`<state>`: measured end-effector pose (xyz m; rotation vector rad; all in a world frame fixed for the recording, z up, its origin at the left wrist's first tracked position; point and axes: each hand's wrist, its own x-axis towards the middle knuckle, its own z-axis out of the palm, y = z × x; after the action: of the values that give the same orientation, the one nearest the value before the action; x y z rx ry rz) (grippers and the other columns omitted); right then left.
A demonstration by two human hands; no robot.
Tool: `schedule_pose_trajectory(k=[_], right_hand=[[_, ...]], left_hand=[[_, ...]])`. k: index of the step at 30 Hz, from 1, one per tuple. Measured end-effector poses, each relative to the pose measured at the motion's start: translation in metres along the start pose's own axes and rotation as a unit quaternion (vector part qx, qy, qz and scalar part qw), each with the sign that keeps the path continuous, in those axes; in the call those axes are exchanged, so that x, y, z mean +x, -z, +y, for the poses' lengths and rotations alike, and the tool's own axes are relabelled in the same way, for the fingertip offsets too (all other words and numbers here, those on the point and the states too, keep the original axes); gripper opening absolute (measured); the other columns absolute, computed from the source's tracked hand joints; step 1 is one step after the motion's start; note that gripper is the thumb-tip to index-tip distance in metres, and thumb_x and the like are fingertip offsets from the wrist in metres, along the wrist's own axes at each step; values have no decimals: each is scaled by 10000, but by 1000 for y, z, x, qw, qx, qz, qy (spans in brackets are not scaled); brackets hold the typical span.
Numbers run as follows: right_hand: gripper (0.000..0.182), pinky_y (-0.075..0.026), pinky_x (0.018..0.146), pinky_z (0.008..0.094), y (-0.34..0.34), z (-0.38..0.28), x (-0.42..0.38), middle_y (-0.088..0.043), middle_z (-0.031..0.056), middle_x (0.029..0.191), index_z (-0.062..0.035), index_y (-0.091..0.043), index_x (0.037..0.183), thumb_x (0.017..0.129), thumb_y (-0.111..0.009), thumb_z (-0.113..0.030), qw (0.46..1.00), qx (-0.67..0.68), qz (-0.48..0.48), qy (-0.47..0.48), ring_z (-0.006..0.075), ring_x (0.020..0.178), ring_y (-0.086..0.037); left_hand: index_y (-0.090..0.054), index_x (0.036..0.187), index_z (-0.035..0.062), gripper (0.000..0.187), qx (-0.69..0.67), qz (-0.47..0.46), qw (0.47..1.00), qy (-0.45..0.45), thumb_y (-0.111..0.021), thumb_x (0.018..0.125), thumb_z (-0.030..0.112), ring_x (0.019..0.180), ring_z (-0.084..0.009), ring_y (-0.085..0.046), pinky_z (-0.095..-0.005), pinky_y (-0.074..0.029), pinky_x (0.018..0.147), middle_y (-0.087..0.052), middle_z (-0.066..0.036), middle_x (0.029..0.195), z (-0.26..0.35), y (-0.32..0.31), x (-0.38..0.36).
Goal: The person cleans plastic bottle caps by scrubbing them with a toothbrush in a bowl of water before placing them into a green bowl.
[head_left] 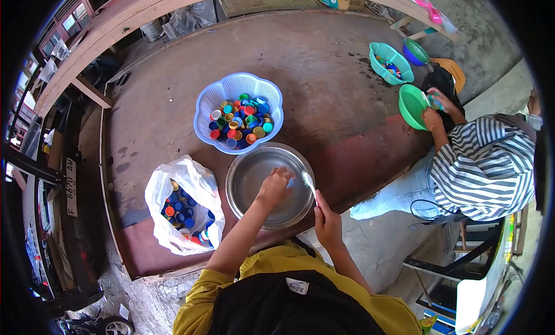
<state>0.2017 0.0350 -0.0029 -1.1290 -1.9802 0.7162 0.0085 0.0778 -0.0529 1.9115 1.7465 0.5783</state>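
Scrubbing looks to be the step in hand in the head view: the person's left hand (276,184) is pinching a small blue bottle cap (290,183) over the steel basin (243,179), while the right hand (327,219) is gripping a toothbrush (309,182) with its bristles angled at the cap. Judging from this, the next move is calling for steady brush strokes on the cap while the pinch holds it above the basin, then a place to drop it. One blue scalloped basket (208,104) is sitting just beyond the basin, holding too many mixed-colour caps to count, and one white plastic bag (173,184) of more caps is lying to its left. A co-worker in a striped shirt (491,161) is sitting at the right, handling one green bowl (409,106); one teal basket (381,53) and one further green-and-blue bowl (417,50) are sitting beyond.
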Motion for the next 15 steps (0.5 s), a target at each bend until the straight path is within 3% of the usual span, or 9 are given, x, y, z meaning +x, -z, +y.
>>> schedule_pose_trajectory(k=[3,9,12,15], right_hand=[[379,-503,748,321,4,-1,-3,-607,236,1130,4,-485,1294,923,-491,-76,998,4,-53,-45,333,933,-652],[377,-497,685,308,2,-1,0,-619,241,1088,9,-493,1285,915,-489,-60,999,5,-47,-15,318,842,-670],[388,-505,643,340,-2,-5,2,-627,216,1048,-70,-512,1293,905,-516,-71,998,25,-46,-25,349,796,-653],[396,-506,644,342,-4,-10,4,-628,215,1038,-77,-507,1301,905,-517,-72,998,38,-55,-20,346,790,-653]], left_hand=[[-595,1076,101,372,13,12,1000,-1,-708,723,128,1104,-291,-521,-395,-481,914,-529,-103,1132,-10,-9,-2],[-592,1049,93,378,-1,0,1000,29,-725,696,126,1030,-313,-564,-404,-487,890,-532,-121,1089,-21,-5,-10],[-579,1031,73,384,-57,0,998,41,-727,680,118,987,-336,-581,-414,-490,865,-535,-142,1075,-25,4,-14],[-556,1027,49,398,-118,11,992,43,-721,669,101,968,-364,-583,-422,-490,840,-541,-157,1064,-17,24,-21]])
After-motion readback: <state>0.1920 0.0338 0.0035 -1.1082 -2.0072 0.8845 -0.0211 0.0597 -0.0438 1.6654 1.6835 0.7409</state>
